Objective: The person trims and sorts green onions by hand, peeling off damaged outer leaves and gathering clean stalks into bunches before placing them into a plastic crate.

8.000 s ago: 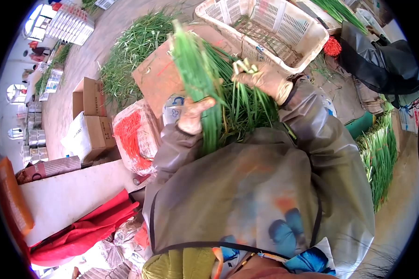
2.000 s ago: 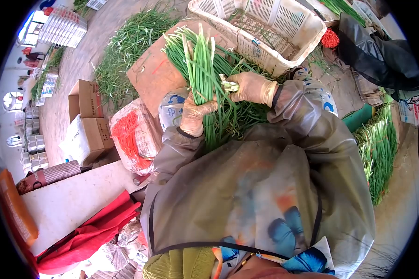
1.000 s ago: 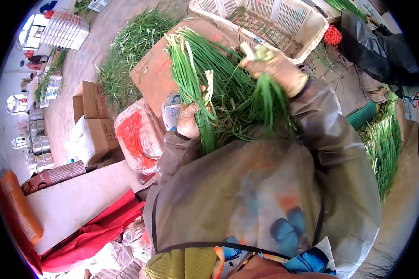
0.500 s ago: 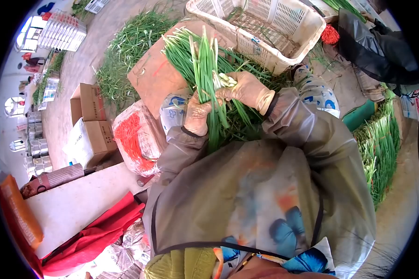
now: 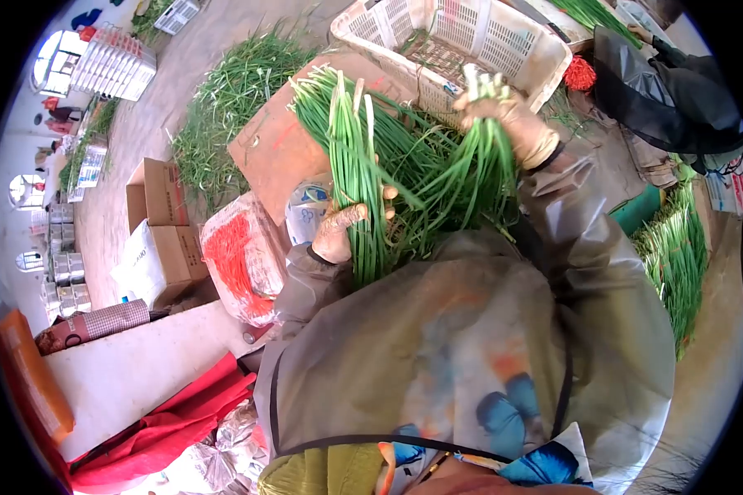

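My gloved left hand is wrapped round an upright bundle of chives in front of my lap. Its fingertips show on the bundle's right side. Off to the right and higher, my gloved right hand grips a second bunch of chives near the white ends, which stick up above the fist. Green leaves hang down from that fist. Between the hands, more loose chives lie over my lap and a brown board, their white ends toward the upper left.
A white plastic crate stands beyond my hands. At left are a heap of green leaves, a block with red ties and a cardboard box. Stacked chives lie at right, below a dark-clad person's sleeve.
My right hand has moved away from the left, up and to the right, carrying a bunch of chives. My left hand has shifted slightly left and down and keeps its bundle.
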{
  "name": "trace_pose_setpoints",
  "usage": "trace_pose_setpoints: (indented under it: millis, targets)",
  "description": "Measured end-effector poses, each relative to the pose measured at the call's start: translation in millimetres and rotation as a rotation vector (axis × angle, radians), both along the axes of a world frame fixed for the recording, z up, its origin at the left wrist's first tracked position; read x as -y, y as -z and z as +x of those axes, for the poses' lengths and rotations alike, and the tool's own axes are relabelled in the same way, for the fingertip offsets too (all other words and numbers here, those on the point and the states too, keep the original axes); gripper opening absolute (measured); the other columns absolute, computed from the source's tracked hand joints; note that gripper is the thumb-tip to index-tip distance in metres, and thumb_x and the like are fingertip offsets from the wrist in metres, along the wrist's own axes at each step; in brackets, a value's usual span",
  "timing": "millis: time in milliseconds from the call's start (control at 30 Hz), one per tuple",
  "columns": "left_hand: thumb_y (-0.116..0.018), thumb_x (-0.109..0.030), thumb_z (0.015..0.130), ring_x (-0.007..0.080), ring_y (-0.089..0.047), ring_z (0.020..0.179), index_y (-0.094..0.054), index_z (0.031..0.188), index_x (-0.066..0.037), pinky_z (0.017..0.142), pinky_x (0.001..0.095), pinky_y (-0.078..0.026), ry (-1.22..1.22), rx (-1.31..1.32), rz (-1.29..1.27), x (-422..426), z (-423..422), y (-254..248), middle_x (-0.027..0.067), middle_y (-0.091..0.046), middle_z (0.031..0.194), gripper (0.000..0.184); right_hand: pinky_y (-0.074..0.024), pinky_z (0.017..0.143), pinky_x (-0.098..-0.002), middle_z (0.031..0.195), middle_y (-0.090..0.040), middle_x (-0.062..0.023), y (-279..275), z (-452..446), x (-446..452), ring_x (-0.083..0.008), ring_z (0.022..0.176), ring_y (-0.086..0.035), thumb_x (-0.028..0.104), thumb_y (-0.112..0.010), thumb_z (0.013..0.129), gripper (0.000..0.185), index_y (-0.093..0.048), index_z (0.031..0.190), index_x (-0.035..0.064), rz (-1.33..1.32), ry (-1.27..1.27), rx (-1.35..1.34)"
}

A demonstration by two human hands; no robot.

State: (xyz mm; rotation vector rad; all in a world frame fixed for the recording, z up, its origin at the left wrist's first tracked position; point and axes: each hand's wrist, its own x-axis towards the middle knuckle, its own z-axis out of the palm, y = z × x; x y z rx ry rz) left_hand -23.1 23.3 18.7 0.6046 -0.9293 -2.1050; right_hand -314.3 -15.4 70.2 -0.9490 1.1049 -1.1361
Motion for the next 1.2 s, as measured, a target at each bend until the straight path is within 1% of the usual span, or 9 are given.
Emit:
trace_pose_setpoints:
  millis: [267, 367, 433, 567, 667, 800, 933, 1000, 1200]
  targets:
    - [-0.062, -0.021, 0.073, 0.0240, -0.053, 0.104, -0.042, 0.125, 0.000, 0.090, 0.0349, -0.041, 0.037, 0.061, -0.013, -11, -17, -3, 0.0151, -0.054, 0.116, 0.060, -0.0441, 0.063, -0.0231, 0.078, -0.064, -0.0025, 14, 58, 7, -0.0100, 0.070, -0.057, 0.019, -0.071, 0.074, 0.029, -0.064, 0.096, 0.0008, -0.107, -0.161, -0.093]
    - [-0.059, -0.016, 0.072, 0.0269, -0.050, 0.109, -0.038, 0.127, -0.002, 0.094, 0.0382, -0.039, -0.158, -0.065, 0.026, -10, 2, 21, 0.0142, -0.050, 0.121, 0.061, -0.0438, 0.063, -0.0230, 0.078, -0.064, -0.0015, 30, 46, 16, -0.0096, 0.067, -0.055, 0.021, -0.071, 0.075, 0.025, -0.066, 0.088, -0.0005, -0.019, -0.040, -0.211]
    - [-0.060, -0.013, 0.070, 0.0298, -0.046, 0.114, -0.036, 0.129, -0.008, 0.097, 0.0432, -0.038, -0.230, -0.245, 0.165, -12, 13, 17, 0.0142, -0.046, 0.123, 0.063, -0.0446, 0.065, -0.0227, 0.087, -0.066, -0.0044, 24, 35, 12, -0.0100, 0.071, -0.055, 0.022, -0.068, 0.077, 0.025, -0.067, 0.093, 0.0039, -0.120, -0.036, -0.016]
    - [-0.068, -0.015, 0.072, 0.0178, -0.052, 0.083, -0.037, 0.128, -0.009, 0.073, 0.0288, -0.047, -0.291, -0.427, 0.073, -16, 24, 7, 0.0109, -0.052, 0.109, 0.064, -0.0406, 0.053, -0.0195, 0.075, -0.062, -0.0017, 13, 8, 9, -0.0060, 0.058, -0.050, 0.022, -0.068, 0.078, 0.025, -0.067, 0.094, 0.0030, -0.098, 0.004, -0.124]
    - [-0.068, -0.021, 0.073, 0.0092, -0.046, 0.067, -0.041, 0.126, -0.005, 0.056, 0.0221, -0.034, -0.184, -0.148, -0.151, -2, 47, 29, 0.0004, -0.051, 0.084, 0.062, -0.0431, 0.059, -0.0210, 0.080, -0.063, -0.0026, 17, 9, 11, -0.0084, 0.064, -0.054, 0.020, -0.068, 0.077, 0.022, -0.066, 0.091, 0.0023, -0.114, -0.045, -0.218]
    - [-0.068, -0.013, 0.070, 0.0155, -0.054, 0.080, -0.054, 0.107, 0.001, 0.075, 0.0276, -0.041, -0.276, 0.260, -0.121, 2, 3, -3, 0.0077, -0.060, 0.090, 0.042, -0.0439, 0.060, -0.0231, 0.080, -0.062, -0.0032, 8, 43, 6, -0.0098, 0.066, -0.055, 0.013, -0.070, 0.075, 0.022, -0.060, 0.091, 0.0011, -0.131, -0.214, -0.110]
    - [-0.070, -0.005, 0.068, 0.0151, -0.058, 0.080, -0.055, 0.105, 0.001, 0.074, 0.0256, -0.045, -0.138, 0.311, -0.233, 13, -31, -15, 0.0069, -0.063, 0.090, 0.040, -0.0431, 0.058, -0.0239, 0.077, -0.060, -0.0033, 4, 64, 2, -0.0100, 0.062, -0.053, 0.010, -0.071, 0.073, 0.028, -0.059, 0.094, -0.0030, -0.086, -0.247, -0.112]
    - [-0.069, 0.006, 0.066, 0.0121, -0.059, 0.076, -0.055, 0.103, 0.000, 0.070, 0.0249, -0.048, -0.235, 0.123, -0.160, 18, -45, 6, 0.0049, -0.062, 0.087, 0.040, -0.0435, 0.058, -0.0242, 0.077, -0.060, -0.0035, 5, 64, -1, -0.0101, 0.063, -0.053, 0.010, -0.070, 0.074, 0.028, -0.059, 0.096, -0.0033, -0.067, -0.248, -0.146]
    - [-0.070, 0.008, 0.067, 0.0126, -0.058, 0.079, -0.055, 0.104, -0.002, 0.070, 0.0251, -0.048, -0.384, 0.238, -0.125, 20, -49, 12, 0.0033, -0.061, 0.089, 0.042, -0.0434, 0.059, -0.0240, 0.075, -0.060, -0.0040, 11, 59, 0, -0.0099, 0.063, -0.053, 0.011, -0.066, 0.078, 0.023, -0.060, 0.094, -0.0035, -0.107, -0.215, -0.163]
